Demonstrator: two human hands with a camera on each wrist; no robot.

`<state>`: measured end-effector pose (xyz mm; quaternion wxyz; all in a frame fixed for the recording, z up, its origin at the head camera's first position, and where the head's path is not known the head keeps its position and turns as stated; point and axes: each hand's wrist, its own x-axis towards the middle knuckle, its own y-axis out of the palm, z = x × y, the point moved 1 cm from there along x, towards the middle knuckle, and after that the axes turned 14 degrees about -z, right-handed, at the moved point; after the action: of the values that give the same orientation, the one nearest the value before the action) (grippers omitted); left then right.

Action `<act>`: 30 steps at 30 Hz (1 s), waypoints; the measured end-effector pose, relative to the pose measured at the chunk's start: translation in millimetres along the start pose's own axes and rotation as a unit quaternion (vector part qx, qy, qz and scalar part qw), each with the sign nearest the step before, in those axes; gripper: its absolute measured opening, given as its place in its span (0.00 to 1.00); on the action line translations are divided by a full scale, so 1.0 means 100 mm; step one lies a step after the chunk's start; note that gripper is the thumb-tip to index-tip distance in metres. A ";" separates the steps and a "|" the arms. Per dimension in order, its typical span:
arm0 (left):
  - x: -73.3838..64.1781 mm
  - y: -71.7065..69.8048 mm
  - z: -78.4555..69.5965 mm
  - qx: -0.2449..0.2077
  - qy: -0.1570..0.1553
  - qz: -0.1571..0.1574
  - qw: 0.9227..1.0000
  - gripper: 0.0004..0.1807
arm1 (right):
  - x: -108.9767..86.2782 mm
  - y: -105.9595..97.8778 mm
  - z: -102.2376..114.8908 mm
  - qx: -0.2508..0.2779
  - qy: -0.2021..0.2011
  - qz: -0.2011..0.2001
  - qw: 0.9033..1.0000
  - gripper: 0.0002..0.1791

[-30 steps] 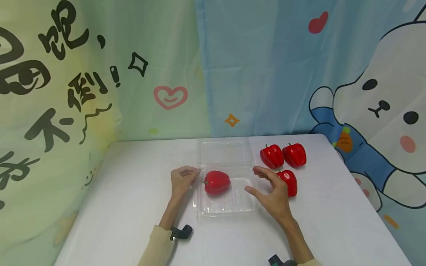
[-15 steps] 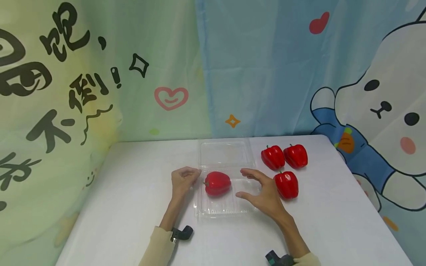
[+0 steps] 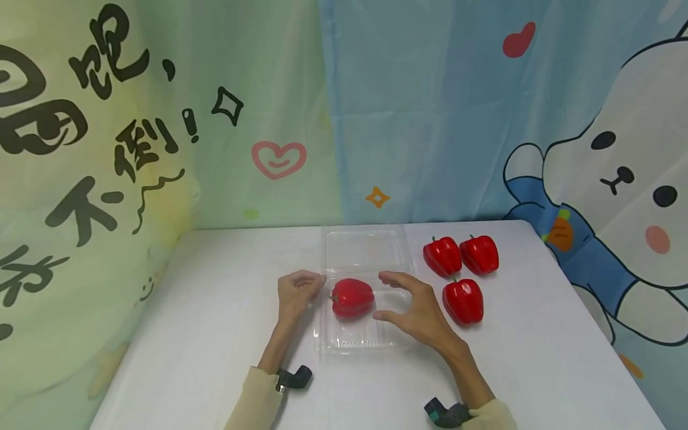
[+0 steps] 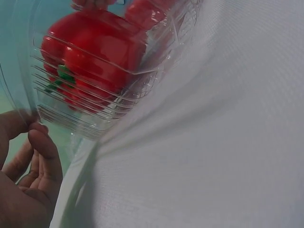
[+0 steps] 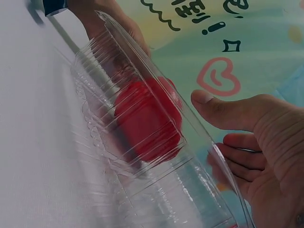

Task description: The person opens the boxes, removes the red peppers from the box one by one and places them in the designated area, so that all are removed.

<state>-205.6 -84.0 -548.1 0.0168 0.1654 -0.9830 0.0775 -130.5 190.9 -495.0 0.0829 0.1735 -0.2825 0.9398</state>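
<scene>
A clear plastic clamshell box [image 3: 344,342] lies with its lid [image 3: 362,248] folded back on the table. Inside its left half sits a red bell pepper [image 3: 352,298], lying on its side with the green stem toward the left. My left hand [image 3: 295,292] pinches the box's left rim between thumb and finger, clearest in the left wrist view. Over the right half of the box, my right hand [image 3: 419,310] holds nothing, thumb and fingers spread apart. Its fingertips come close to the pepper; the right wrist view shows a gap between them.
Three more red bell peppers lie to the right of the box: one at the back [image 3: 442,257], one beside it [image 3: 479,255], and one nearer [image 3: 463,302]. A white cloth covers the table [image 3: 215,334]. A printed curtain [image 3: 258,119] hangs behind.
My right hand has moved left, from beside the nearest loose pepper to over the box, closer to the pepper inside. The left hand has stayed at the rim.
</scene>
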 end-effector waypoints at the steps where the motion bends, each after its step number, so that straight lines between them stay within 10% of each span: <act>1: 0.00 0.00 0.00 -0.001 0.000 0.000 1.000 0.08 | 0.01 0.01 0.01 -0.001 -0.002 0.003 1.000 0.46; 30: 0.00 0.01 0.01 -0.014 0.004 0.004 1.000 0.07 | 0.14 0.23 -0.04 -0.038 0.022 0.074 0.996 0.45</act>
<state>-206.4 -82.8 -549.0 0.0224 0.1608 -0.9846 0.0641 -150.7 174.8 -504.1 0.0260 0.1282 -0.3278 0.9356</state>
